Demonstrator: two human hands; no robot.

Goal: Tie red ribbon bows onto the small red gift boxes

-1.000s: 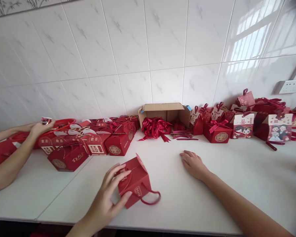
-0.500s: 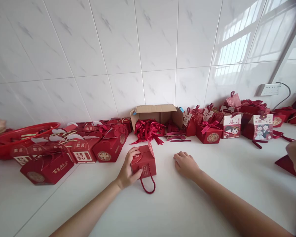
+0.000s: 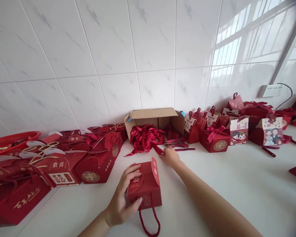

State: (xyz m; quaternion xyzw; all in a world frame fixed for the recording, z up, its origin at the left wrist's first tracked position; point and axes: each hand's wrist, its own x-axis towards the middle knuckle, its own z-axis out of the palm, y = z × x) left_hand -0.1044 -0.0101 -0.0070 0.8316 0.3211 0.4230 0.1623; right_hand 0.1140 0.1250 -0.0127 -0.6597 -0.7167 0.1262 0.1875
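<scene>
My left hand [image 3: 124,194] grips a small red gift box [image 3: 147,184] from its left side, thumb on the front and fingers over the top. The box stands on the white table with one top flap raised, and a twisted red cord handle [image 3: 150,227] hangs from its front, lying toward me. Farther back, my right hand [image 3: 171,156] has its fingers closed at the tail of a red ribbon [image 3: 158,149]. That ribbon runs out of a tangled heap of shiny red ribbons [image 3: 145,136] in front of an open cardboard box [image 3: 154,113].
Several red gift boxes [image 3: 96,164] are crowded on the left, with a red basin [image 3: 19,136] behind them. On the right stand a bow-tied box [image 3: 215,141] and several printed boxes [image 3: 239,131]. A tiled wall [image 3: 155,87] with a power strip [image 3: 271,91] closes off the back.
My right hand has reached forward and left from the bare table to the ribbon. The view has moved closer, and the other people's hands at both sides have left the picture.
</scene>
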